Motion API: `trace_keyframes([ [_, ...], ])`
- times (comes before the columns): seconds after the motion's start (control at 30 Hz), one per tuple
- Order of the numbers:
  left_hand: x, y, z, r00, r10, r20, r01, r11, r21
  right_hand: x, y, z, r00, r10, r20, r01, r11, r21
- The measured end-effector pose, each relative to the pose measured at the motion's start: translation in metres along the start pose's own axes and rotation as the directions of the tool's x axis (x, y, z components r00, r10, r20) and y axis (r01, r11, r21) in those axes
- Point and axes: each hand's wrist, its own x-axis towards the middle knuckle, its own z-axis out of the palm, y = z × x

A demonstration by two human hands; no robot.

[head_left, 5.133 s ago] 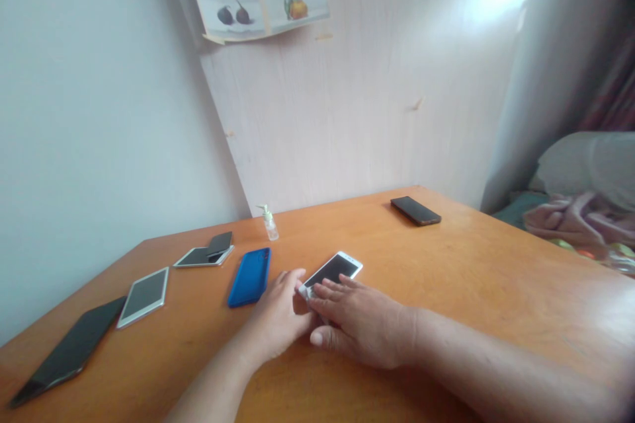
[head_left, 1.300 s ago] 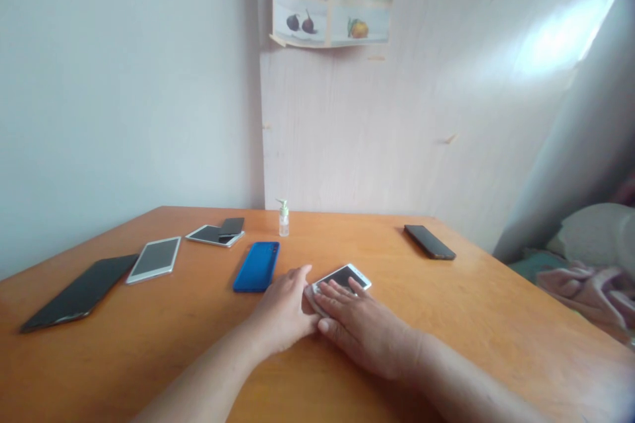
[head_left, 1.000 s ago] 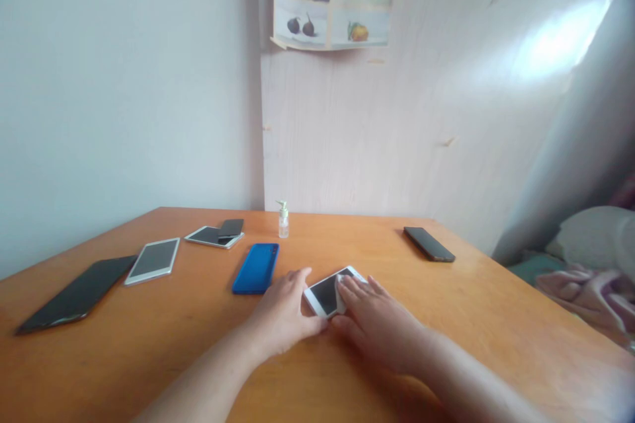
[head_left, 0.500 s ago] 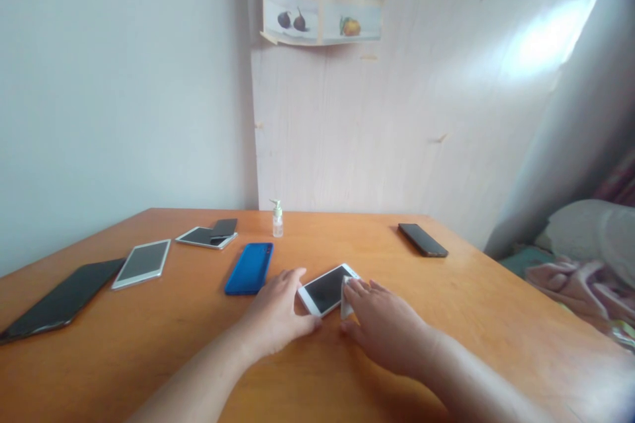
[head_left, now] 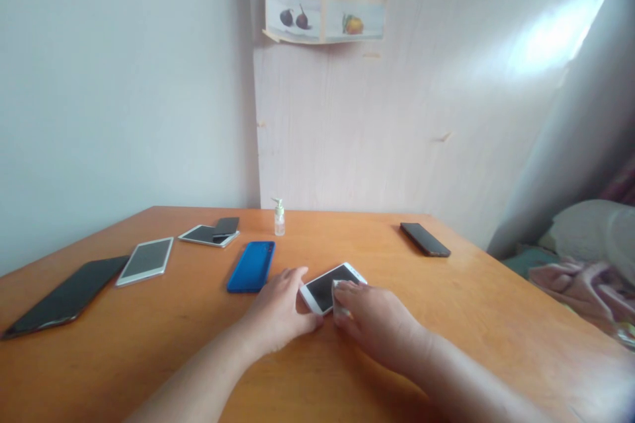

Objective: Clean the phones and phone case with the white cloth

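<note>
A white smartphone (head_left: 323,287) with a dark screen lies face up and slanted on the table. My left hand (head_left: 282,309) steadies its left end, thumb at the near corner and fingers at the far one. Pressed on the right part of the screen is a small folded white wipe (head_left: 338,303), and my right hand (head_left: 373,317) has its fingers closed on it. That hand covers the phone's near right side. Just beyond my left hand lies a blue phone (head_left: 251,267), back up.
On the wooden table (head_left: 317,377) stand a small clear pump bottle (head_left: 280,219) and, at right, a black phone (head_left: 425,239). To the left lie a black tablet (head_left: 69,294), a white tablet (head_left: 146,262) and another white device (head_left: 201,235) with a dark phone (head_left: 227,226) on it.
My right hand has slid the wipe a little to the left across the screen, and its fingers are more curled. My left hand keeps its place on the phone.
</note>
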Motion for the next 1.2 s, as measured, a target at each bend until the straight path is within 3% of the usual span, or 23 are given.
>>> trace_keyframes([
  [0.13, 0.001, -0.004, 0.002, 1.000, 0.004, 0.002, -0.004, 1.000, -0.008, 0.003, -0.001, 0.006, 0.999, -0.009, -0.039, 0.014, 0.990, 0.143],
  [0.23, 0.001, -0.007, 0.003, 1.000, 0.015, -0.014, -0.015, 1.000, -0.007, 0.009, 0.009, 0.010, 0.987, 0.085, -0.135, -0.010, 0.878, 0.478],
  [0.3, 0.001, -0.008, 0.002, 1.000, 0.016, -0.011, -0.016, 1.000, -0.006, 0.013, 0.015, 0.012, 0.976, 0.185, -0.115, -0.032, 0.643, 0.766],
  [0.37, 0.001, -0.008, 0.001, 1.000, 0.014, 0.007, -0.014, 1.000, -0.013, 0.018, 0.021, 0.014, 0.969, 0.247, -0.027, -0.049, 0.299, 0.953],
  [0.43, 0.001, -0.007, -0.001, 1.000, 0.013, 0.014, -0.013, 1.000, -0.025, 0.021, 0.025, 0.018, 0.965, 0.256, 0.055, -0.059, 0.005, 0.998],
  [0.47, 0.001, -0.007, -0.002, 1.000, 0.013, 0.002, -0.013, 0.999, -0.029, 0.022, 0.026, 0.020, 0.964, 0.252, 0.085, -0.064, -0.091, 0.994],
  [0.57, 0.001, -0.003, -0.004, 0.996, 0.021, -0.082, -0.027, 0.997, -0.073, 0.023, 0.028, 0.023, 0.968, 0.212, 0.134, -0.077, -0.259, 0.963],
  [0.7, -0.001, 0.007, -0.004, 0.983, 0.059, -0.174, -0.097, 0.970, -0.221, 0.022, 0.024, 0.023, 0.979, 0.121, 0.163, -0.108, -0.369, 0.923],
  [0.87, -0.005, 0.020, -0.001, 0.944, 0.270, -0.191, -0.310, 0.924, -0.226, 0.023, 0.019, 0.026, 0.981, 0.064, 0.181, -0.136, -0.431, 0.892],
  [0.97, -0.004, 0.019, 0.002, 0.948, 0.270, -0.169, -0.302, 0.930, -0.209, 0.025, 0.019, 0.027, 0.982, 0.050, 0.184, -0.153, -0.368, 0.917],
  [1.03, -0.002, 0.015, 0.002, 0.957, 0.234, -0.170, -0.265, 0.944, -0.196, 0.026, 0.024, 0.023, 0.983, 0.078, 0.165, -0.139, -0.262, 0.955],
  [1.1, 0.000, 0.009, -0.001, 0.960, 0.201, -0.196, -0.236, 0.956, -0.177, 0.028, 0.037, 0.016, 0.976, 0.185, 0.116, -0.097, -0.108, 0.989],
  [1.13, 0.002, 0.007, -0.002, 0.958, 0.187, -0.216, -0.224, 0.961, -0.162, 0.028, 0.046, 0.013, 0.964, 0.256, 0.070, -0.069, -0.012, 0.998],
  [1.2, 0.004, 0.001, -0.005, 0.951, 0.163, -0.261, -0.200, 0.972, -0.122, 0.028, 0.063, 0.008, 0.931, 0.359, -0.063, -0.034, 0.259, 0.965],
])
